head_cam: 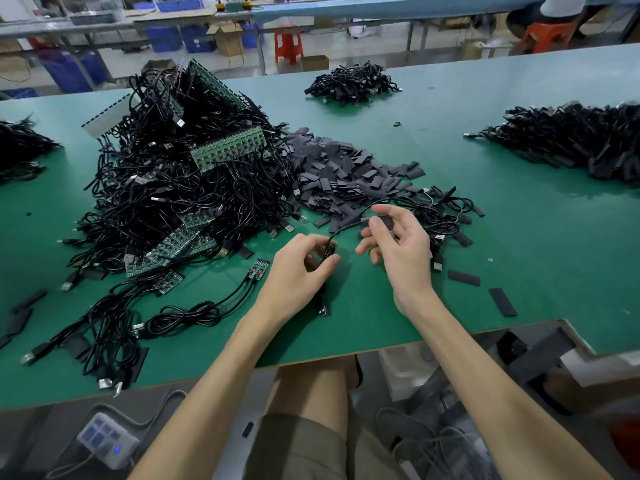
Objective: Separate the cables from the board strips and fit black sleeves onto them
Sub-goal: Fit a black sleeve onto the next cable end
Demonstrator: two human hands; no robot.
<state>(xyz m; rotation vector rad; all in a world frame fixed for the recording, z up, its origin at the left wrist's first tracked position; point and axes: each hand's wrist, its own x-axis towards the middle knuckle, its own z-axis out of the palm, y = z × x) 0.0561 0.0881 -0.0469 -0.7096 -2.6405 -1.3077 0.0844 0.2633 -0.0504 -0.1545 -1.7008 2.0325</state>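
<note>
- Green covers the whole surface [540,244] before us, and more benches and red stools stand across the workshop floor behind it.
- At our left a big tangle of black cables [166,202] lies heaped, with green board strips [228,148] sticking out of it at several angles.
- Just right of that tangle, and touching it, spreads a heap of flat black sleeves [346,174].
- Our left hand [304,263] is curled round one cable [346,227], thumb and fingers closed on a bunched part of it.
- That cable arcs up and across to our right hand [398,244], which pinches it between thumb and forefinger, the other fingers loosely bent.
- Something dark sits in that pinch; we cannot tell whether it is a sleeve.
- Near the left hand a short piece of board [259,270] lies flat with two cables joined to it.
- Two more black piles rest well apart from us, a far pile [353,83] ahead and a right pile [571,143].
</note>
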